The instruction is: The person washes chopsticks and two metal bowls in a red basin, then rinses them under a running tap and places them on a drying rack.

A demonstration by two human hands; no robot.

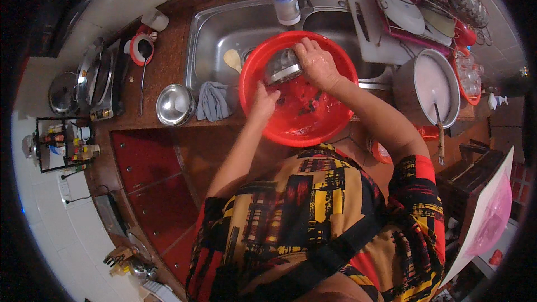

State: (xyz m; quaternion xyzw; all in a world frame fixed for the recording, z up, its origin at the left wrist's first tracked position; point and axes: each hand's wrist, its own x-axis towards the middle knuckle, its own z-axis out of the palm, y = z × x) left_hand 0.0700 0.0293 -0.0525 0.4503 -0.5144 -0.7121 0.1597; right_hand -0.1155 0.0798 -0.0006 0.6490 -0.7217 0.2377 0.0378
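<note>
A red plastic basin (pixel 331 128) sits across the sink's front edge, close against my body. Inside it is a tilted metal bowl (pixel 283 67) with a shiny band along its rim. My right hand (pixel 316 65) grips the bowl's right side. At its lower left, my left hand (pixel 264 102) supports the bowl with the thumb apart; part of that hand's fingers is hidden. Dark floral patches and wet glints show on the basin's bottom.
The steel sink (pixel 209 46) holds a wooden spoon (pixel 232 59). Left of the basin are a grey cloth (pixel 213 100) and a steel bowl (pixel 174 105). A large pot (pixel 434 79) of pale liquid with a ladle stands right, before a dish rack (pixel 423 35). A bottle (pixel 287 8) hangs over the sink.
</note>
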